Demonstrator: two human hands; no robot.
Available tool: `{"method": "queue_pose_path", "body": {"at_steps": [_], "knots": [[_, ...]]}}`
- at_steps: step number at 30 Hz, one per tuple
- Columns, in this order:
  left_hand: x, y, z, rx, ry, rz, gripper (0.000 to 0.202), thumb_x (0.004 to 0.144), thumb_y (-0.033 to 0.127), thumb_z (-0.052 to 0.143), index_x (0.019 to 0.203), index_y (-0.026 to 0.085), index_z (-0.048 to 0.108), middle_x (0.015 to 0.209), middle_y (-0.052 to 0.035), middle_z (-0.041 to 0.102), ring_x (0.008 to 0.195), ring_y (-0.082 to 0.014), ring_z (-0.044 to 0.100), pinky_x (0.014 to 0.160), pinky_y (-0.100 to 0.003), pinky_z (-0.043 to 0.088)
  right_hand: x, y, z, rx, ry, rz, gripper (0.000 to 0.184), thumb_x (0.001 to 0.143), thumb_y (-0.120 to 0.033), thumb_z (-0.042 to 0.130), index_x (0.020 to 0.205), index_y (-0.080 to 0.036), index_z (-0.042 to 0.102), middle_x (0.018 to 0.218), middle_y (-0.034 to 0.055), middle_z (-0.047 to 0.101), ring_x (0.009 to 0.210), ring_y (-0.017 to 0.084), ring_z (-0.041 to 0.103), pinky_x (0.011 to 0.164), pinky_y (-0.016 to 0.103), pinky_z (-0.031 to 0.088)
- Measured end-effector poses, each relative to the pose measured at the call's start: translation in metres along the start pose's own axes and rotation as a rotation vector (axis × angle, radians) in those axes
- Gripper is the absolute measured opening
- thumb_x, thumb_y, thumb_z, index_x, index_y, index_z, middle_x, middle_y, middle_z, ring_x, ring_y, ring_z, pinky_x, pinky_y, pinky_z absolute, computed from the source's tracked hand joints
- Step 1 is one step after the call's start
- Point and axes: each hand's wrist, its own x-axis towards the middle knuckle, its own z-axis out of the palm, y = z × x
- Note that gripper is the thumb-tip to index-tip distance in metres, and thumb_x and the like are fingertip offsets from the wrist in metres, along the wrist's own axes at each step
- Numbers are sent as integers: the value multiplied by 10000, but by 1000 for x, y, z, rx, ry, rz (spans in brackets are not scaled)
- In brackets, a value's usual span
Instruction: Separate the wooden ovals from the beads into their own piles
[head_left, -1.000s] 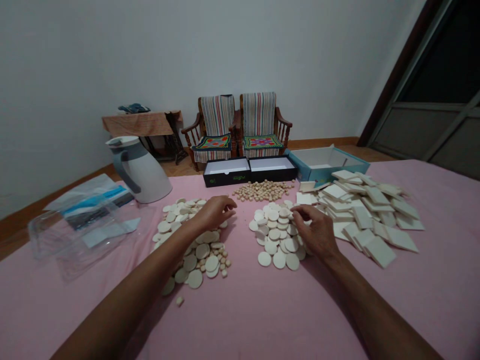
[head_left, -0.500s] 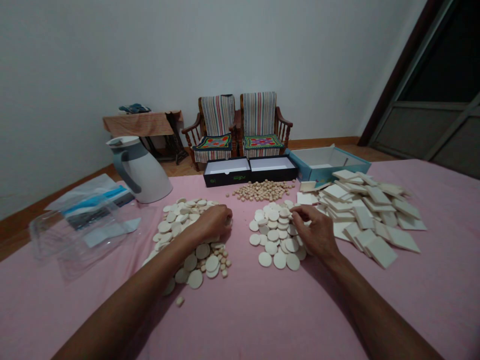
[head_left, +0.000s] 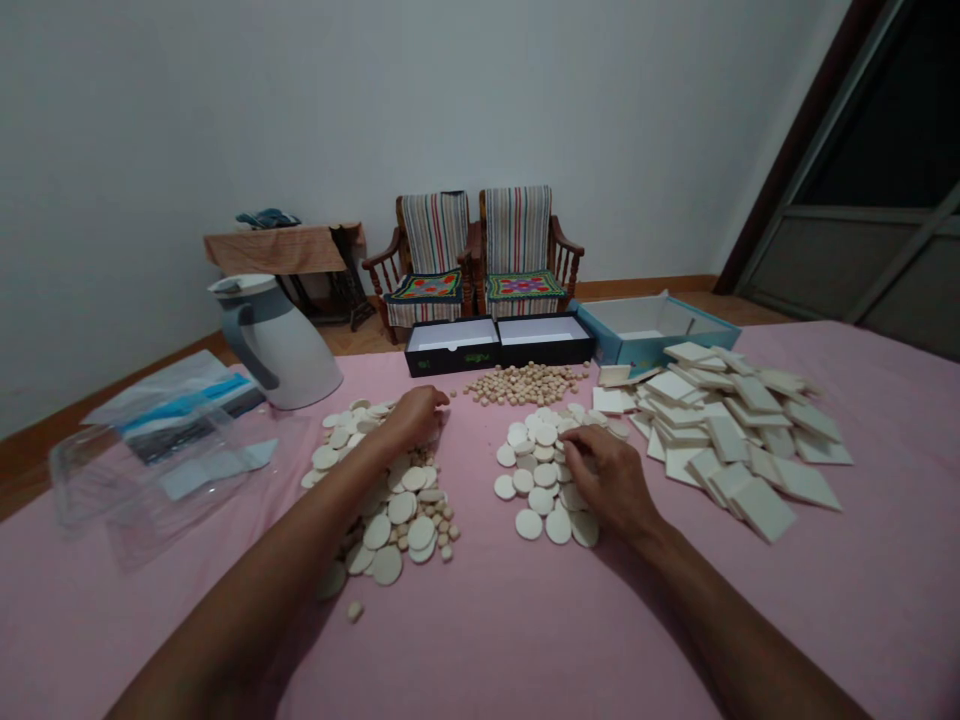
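My left hand (head_left: 417, 418) is above the far edge of the left pile of pale round discs (head_left: 402, 508), its fingers bent together. What they hold, if anything, is hidden. A lone small wooden bead (head_left: 453, 394) is just beyond the fingertips. More beads (head_left: 445, 534) lie mixed among the discs on that side. Over the right pile of discs (head_left: 541, 500), my right hand (head_left: 609, 478) is closed, with thumb and index finger pinching at the rim of a disc (head_left: 560, 443). The hand covers part of this pile.
A heap of square wooden tiles (head_left: 724, 430) is at the right. Beyond the discs are a bead pile (head_left: 523, 384), a black two-part box (head_left: 454, 358) and a blue box (head_left: 622, 347). A jug (head_left: 292, 350) and clear plastic packaging (head_left: 82, 480) stand left on the pink cloth (head_left: 480, 620).
My left hand has moved away from me and slightly left, uncovering discs and beads. My right hand has shifted left and a little lower over the right disc pile.
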Motion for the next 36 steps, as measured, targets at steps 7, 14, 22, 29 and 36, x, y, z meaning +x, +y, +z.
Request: {"method": "queue_pose_path", "body": {"at_steps": [7,14,22,29,36], "knots": [[7,9,9,31,-22,38,170,680,105,581,713,193,723,759,-72,718,739,-210,656,683,-260,464,-1,-6,0,23,-27,1,160,867,-181,475,875,-175,634,852,54,657,807,190,589,737,321,441],[23,20,2,-60,204,25,196,805,177,556,948,144,687,919,-107,699,784,-201,659,715,-288,486,0,-5,0,12,-23,-4,156,863,-173,478,861,-178,634,857,53,660,808,189,592,738,321,441],[-34,20,-14,-188,281,165,191,877,226,513,949,160,677,902,-71,703,801,-171,651,709,-264,505,-4,-8,2,37,-66,-69,129,847,-157,502,872,-176,627,857,54,652,813,192,582,737,320,434],[-89,-12,-21,-282,505,42,229,875,287,497,913,166,688,903,-62,714,793,-173,648,759,-289,509,-13,-34,12,67,-168,-175,119,857,-186,514,916,-167,615,848,66,618,806,193,552,739,326,414],[-115,-46,-18,-380,737,-216,276,859,334,504,909,147,701,893,-51,721,765,-151,653,748,-249,514,-21,-113,52,114,-539,-449,213,802,-201,556,1010,-168,591,1015,94,598,938,217,503,812,353,394]]}}
